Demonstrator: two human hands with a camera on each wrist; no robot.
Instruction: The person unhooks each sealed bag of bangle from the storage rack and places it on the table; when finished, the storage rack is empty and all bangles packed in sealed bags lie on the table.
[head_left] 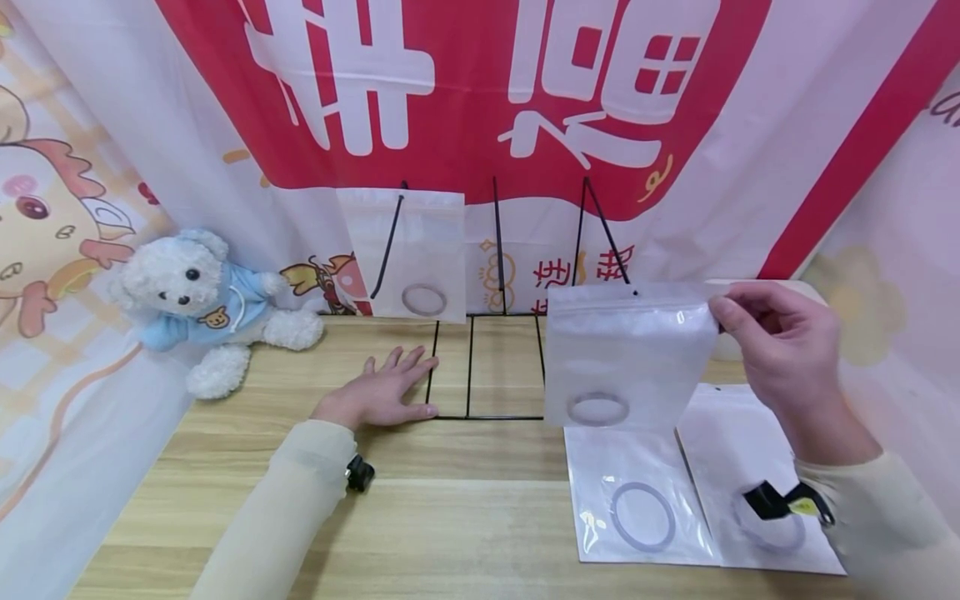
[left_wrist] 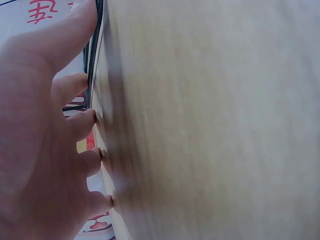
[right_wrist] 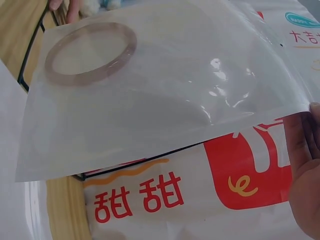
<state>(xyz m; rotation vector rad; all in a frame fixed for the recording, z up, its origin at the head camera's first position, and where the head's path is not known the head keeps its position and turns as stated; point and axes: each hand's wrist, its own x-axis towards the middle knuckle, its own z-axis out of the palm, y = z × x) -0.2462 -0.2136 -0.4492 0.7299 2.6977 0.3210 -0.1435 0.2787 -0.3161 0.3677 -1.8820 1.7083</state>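
Note:
My right hand (head_left: 787,350) pinches the top right corner of a translucent zip bag (head_left: 637,358) with a pale ring (head_left: 597,409) inside. The hole in the bag's top edge is right at the tip of the black wire rack's right hook (head_left: 609,229). In the right wrist view the bag (right_wrist: 150,100) fills much of the picture, its ring (right_wrist: 91,54) low in one corner. My left hand (head_left: 386,392) lies with fingers spread at the left side of the rack base (head_left: 501,417), thumb and fingertips against the wire and wooden table (head_left: 450,517).
A similar bag (head_left: 420,225) with a ring hangs on the rack's left hook. Two more ringed bags (head_left: 637,458) lie on the table at the right, below the held one. A white teddy bear (head_left: 217,292) in a blue hoodie sits at the left. A printed cloth (head_left: 465,158) hangs behind.

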